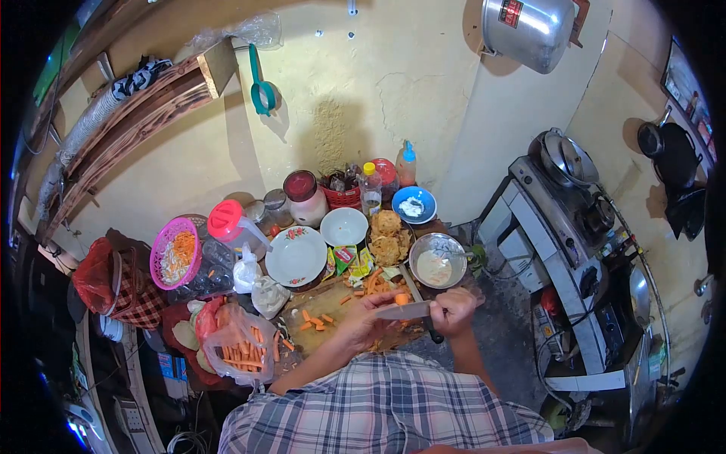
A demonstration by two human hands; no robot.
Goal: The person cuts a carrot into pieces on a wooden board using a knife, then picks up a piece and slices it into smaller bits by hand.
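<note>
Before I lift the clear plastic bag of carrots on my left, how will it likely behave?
The bag will probably flop and sag, since its film looks thin and crumpled. The carrot pieces look loose, so they may slide around, and they likely carry most of the weight.

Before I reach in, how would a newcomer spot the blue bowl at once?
Follow the yellowish wall down to the blue-capped bottle standing before it. Just in front of that bottle, and beyond the metal bowl, is the blue bowl. Unlike the metal bowl and the white bowl to its left, it is blue, with a white substance in it.
</note>
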